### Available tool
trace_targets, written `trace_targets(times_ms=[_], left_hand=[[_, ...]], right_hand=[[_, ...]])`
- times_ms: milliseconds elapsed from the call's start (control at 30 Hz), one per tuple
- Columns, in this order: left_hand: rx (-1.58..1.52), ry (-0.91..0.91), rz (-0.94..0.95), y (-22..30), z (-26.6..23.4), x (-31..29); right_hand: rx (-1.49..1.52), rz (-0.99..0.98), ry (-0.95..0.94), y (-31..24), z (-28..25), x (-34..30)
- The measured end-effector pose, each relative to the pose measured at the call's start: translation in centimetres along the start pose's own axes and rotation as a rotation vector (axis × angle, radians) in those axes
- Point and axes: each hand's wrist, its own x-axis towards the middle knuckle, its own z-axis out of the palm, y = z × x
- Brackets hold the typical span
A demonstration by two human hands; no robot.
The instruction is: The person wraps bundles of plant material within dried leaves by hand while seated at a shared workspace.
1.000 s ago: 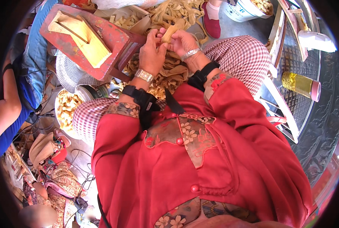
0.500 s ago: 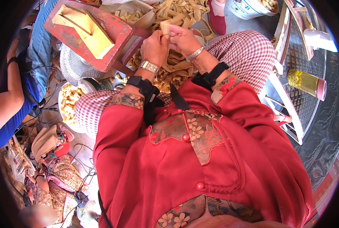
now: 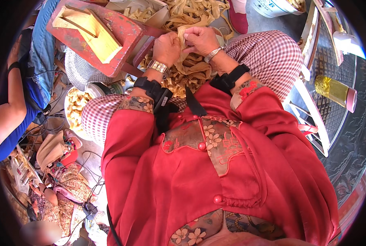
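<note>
A thin, pale tan ribbon-like strip (image 3: 181, 33) is stretched between my hands, above my lap. My left hand (image 3: 166, 50) has its fingers closed on the strip's left side, with the fingertips partly hidden. My right hand (image 3: 202, 41) pinches the strip's right side between thumb and fingers. Beneath my hands lies a tangled heap of similar strips (image 3: 187, 76), with small knotted tan pieces beside it. A second pile of strips (image 3: 195, 12) lies just beyond my hands.
A worn red stool (image 3: 127, 30) at the left carries a wooden block (image 3: 103, 43) with a slot. A white bucket of knotted pieces (image 3: 75, 108) stands by my left knee. At the right are another bucket (image 3: 269, 7) and a jar of yellow liquid (image 3: 332, 90). People sit at left.
My hands have moved slightly apart. The strip's end, upright above my fingers before, now lies spread between my hands.
</note>
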Motion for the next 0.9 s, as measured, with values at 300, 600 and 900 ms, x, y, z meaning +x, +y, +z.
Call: trace_targets(times_ms=[300, 600, 900], left_hand=[[-0.509, -0.173, -0.318, 0.9, -1.1, -0.4], [-0.345, -0.209, -0.216, -0.4, -0.4, -0.3], [-0.509, -0.225, -0.379, 0.6, -1.3, -0.6]], right_hand=[[-0.059, -0.002, -0.045, -0.5, -0.1, -0.2], [-0.314, -0.07, -0.026, -1.6, 0.2, -0.8], [-0.217, 0.041, -0.051, -0.7, -0.2, -0.3]])
